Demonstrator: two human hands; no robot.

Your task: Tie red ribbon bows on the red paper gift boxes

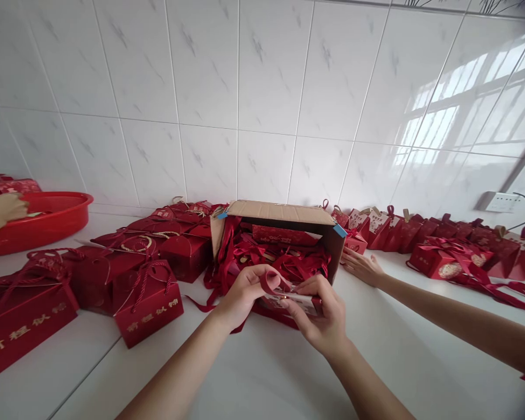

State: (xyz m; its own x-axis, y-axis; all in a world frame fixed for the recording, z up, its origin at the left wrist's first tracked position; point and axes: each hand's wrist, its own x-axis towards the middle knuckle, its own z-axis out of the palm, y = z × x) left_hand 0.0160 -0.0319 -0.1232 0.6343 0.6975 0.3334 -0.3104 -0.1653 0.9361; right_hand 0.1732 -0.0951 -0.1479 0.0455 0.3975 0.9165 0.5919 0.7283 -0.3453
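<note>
In front of the cardboard carton, both hands work close together on a small red and white gift box (304, 303). My left hand (245, 297) pinches a dark red ribbon (270, 282), which curls in a loop above the box. With thumb and fingers closed, my right hand (324, 315) grips the box near its top edge. The box's underside and part of its front are hidden by the hands. Just beyond them, the open carton (284, 211) lies with its mouth facing me, spilling a heap of red ribbons (280, 259).
Red gift boxes with cord handles (149, 309) crowd the left. A red basin (65, 219) stands far left, with another person's hand (2, 213) at it. Another person's hand (363, 267) reaches in from the right, near rows of small red boxes (394, 236).
</note>
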